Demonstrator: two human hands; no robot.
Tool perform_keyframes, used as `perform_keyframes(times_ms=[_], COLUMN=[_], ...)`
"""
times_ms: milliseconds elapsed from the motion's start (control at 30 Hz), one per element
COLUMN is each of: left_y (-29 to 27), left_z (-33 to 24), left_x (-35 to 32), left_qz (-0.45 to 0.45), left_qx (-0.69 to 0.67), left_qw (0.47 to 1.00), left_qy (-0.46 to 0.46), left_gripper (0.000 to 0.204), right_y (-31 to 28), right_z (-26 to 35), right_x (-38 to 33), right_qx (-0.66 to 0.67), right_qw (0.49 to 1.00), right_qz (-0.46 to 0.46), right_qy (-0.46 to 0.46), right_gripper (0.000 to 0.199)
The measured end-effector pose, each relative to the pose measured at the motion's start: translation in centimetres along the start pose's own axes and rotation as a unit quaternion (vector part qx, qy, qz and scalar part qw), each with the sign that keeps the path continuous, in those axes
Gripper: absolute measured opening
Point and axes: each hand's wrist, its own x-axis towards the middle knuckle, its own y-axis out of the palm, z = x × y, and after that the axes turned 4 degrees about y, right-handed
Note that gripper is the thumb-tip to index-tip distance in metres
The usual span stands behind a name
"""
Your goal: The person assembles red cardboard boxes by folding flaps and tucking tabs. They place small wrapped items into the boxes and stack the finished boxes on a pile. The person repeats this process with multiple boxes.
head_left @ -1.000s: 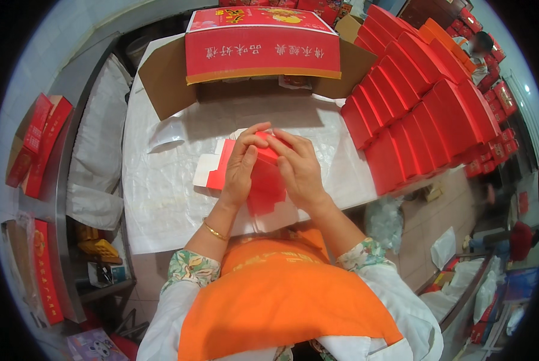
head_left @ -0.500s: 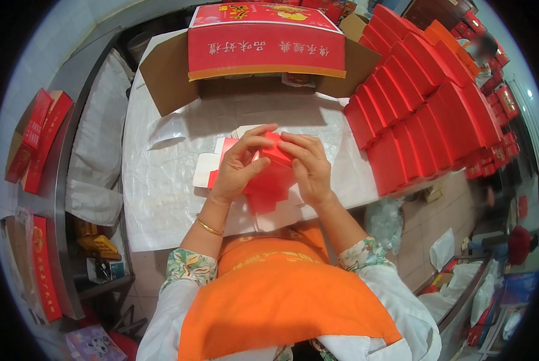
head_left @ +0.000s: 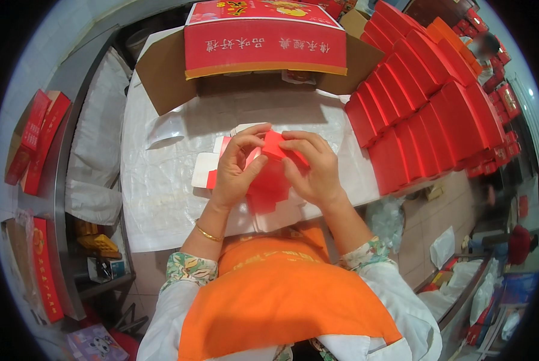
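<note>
A white-covered worktop (head_left: 161, 198) fills the middle of the view, its near edge running just above the person's orange apron (head_left: 281, 301). At the far edge stands a big brown carton (head_left: 167, 78) with its flaps splayed outward, and a large red printed box (head_left: 263, 39) sits across its top, likely kept there as stock within reach. Along the right edge, a long row of finished red boxes (head_left: 425, 114) leans one against the next, packed tightly so they take little room and crowd that side. The left part of the worktop is bare, giving the most open space for moving.

Near the middle, both hands work a small red folding box (head_left: 269, 177), held above the worktop close to the body. The left hand (head_left: 236, 171) pinches a flap at the box's upper left, fingers curled; the right hand (head_left: 314, 168) presses on the upper right, thumb and fingers closed on the card. Flat white-and-red blanks (head_left: 206, 168) lie just beneath.
</note>
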Motion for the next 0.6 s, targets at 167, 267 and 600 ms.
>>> perform_keyframes(times_ms=[167,267,600], left_y=[0.0,0.4,-0.4], left_z=[-0.1,0.1,2.7], left_x=[0.1,-0.2,-1.5], left_qz=[0.02,-0.007,0.046], left_qx=[0.018,-0.002,0.144], left_qw=[1.0,1.0,0.984], left_qy=[0.0,-0.014,-0.094], left_gripper=[0.034,0.04,0.048], right_y=[-0.2,-0.3,-0.3], right_z=[0.3,0.4,0.7], right_x=[1.3,1.8,1.8], right_qx=[0.014,0.011,0.017], right_qw=[0.999,0.996,0.992], right_qz=[0.042,0.078,0.127], right_qy=[-0.003,-0.042,-0.02], right_gripper=[0.029,0.033,0.036])
